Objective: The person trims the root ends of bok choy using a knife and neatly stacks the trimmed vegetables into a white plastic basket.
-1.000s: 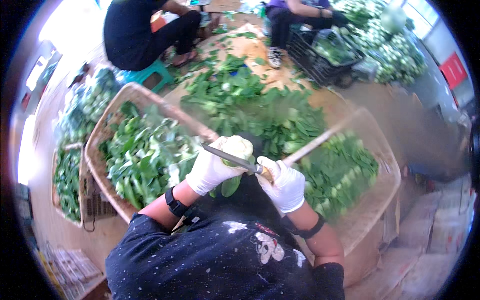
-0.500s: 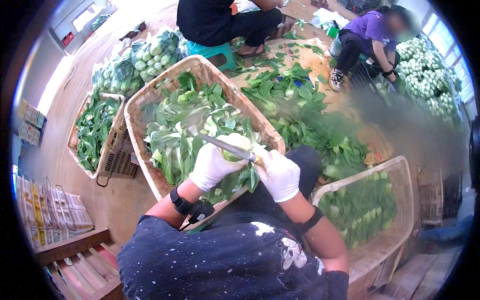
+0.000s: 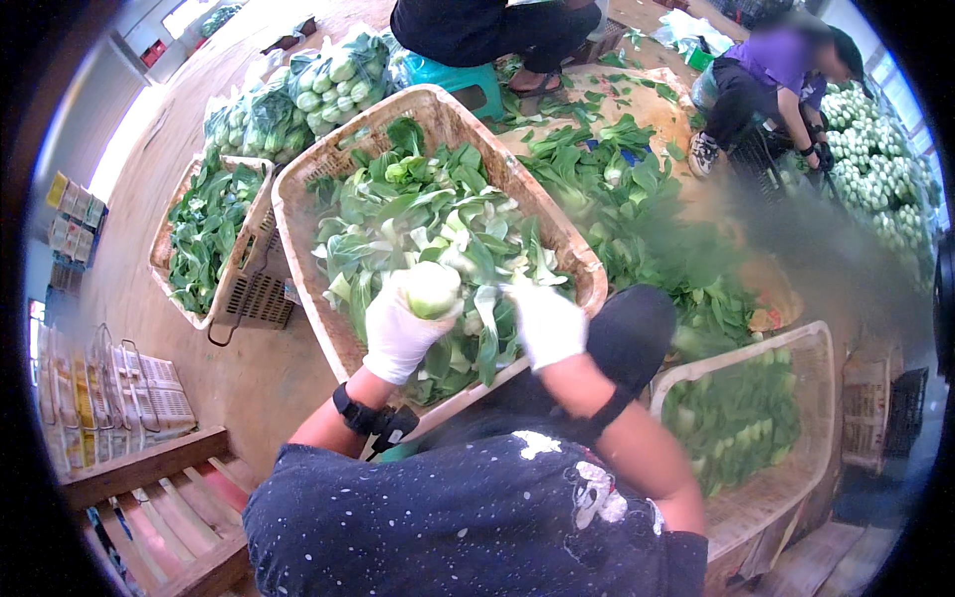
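My gloved left hand grips a head of bok choy, its pale cut base turned up. To its right, my gloved right hand is closed and smeared by motion. The knife seen in it earlier hardly shows now; its blade is lost in the blur. Both hands are over a large, stained plastic crate of loose leaves. Between them, more loose leaves lie below.
Whole bok choy are heaped beyond the crate. Rows of bok choy fill a crate at lower right. A smaller crate, filled bags and a wooden frame lie leftward. Two people work farther off, one on a teal stool.
My hands have come apart. The right, earlier holding the knife across the bok choy, has swung down and away. The left still holds the bok choy, its base now in full view.
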Demonstrator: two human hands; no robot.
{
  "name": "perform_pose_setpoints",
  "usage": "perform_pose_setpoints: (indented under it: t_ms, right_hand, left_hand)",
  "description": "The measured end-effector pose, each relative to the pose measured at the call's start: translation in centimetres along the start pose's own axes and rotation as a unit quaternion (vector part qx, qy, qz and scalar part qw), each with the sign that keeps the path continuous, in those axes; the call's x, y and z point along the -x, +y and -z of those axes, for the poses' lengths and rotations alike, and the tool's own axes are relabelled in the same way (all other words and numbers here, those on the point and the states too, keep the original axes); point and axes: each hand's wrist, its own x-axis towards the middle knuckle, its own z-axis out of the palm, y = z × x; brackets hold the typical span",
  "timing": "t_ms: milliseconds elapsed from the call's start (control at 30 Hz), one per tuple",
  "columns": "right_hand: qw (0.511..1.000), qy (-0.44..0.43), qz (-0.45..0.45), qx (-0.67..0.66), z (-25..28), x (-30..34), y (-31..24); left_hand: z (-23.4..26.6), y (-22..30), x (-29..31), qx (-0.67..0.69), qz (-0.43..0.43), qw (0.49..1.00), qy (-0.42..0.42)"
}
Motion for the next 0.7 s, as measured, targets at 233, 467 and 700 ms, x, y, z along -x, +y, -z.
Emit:
perform_pose_setpoints:
  t_ms: [233, 467, 700]
  right_hand:
    - [0.976, -0.018, -0.171, -0.137, 3.9, 1.6, 3.9]
    - [0.766, 0.079, -0.148, -0.620, 5.9, 2.0, -1.2]
    - [0.879, 0.055, -0.149, -0.450, 5.3, 2.4, -0.8]
  left_hand:
    - [0.4, -0.1, -1.9, 0.018, -0.135, 0.990, 0.036]
    - [-4.3, 2.4, -1.6, -0.127, -0.315, 0.940, -0.045]
    - [-4.9, 1.0, -0.6, -0.173, -0.317, 0.932, 0.033]
